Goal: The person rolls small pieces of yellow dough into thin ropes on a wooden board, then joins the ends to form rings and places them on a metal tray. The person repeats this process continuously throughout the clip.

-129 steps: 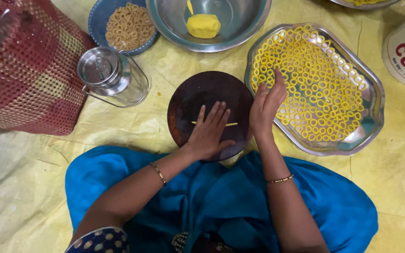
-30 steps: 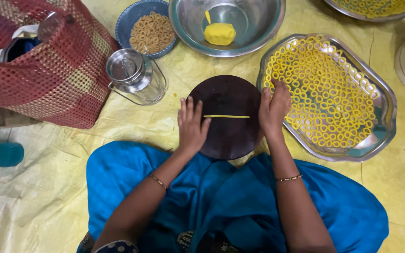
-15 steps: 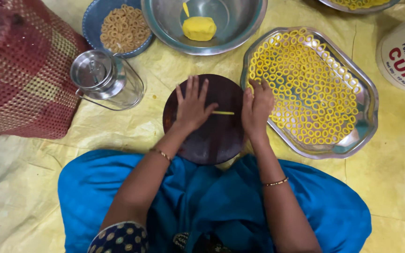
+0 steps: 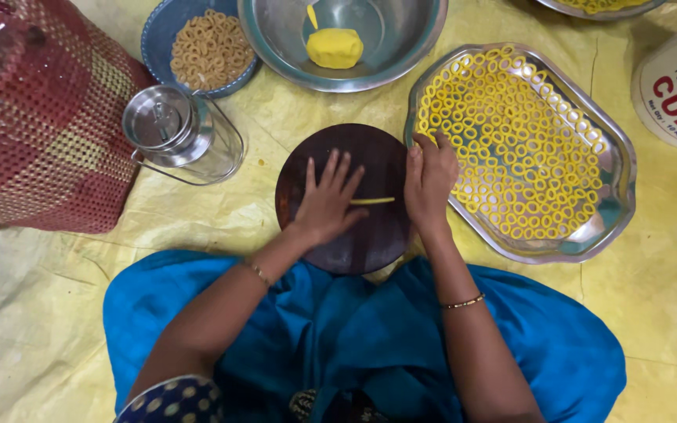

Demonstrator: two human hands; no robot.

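Dough strip partly hidden under left hand.

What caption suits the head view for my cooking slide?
Left hand rolls a yellow dough strip on a round board.

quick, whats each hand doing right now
Left hand: open, flat on the dough strip on the round board.
Right hand: curled, grip cannot be told.
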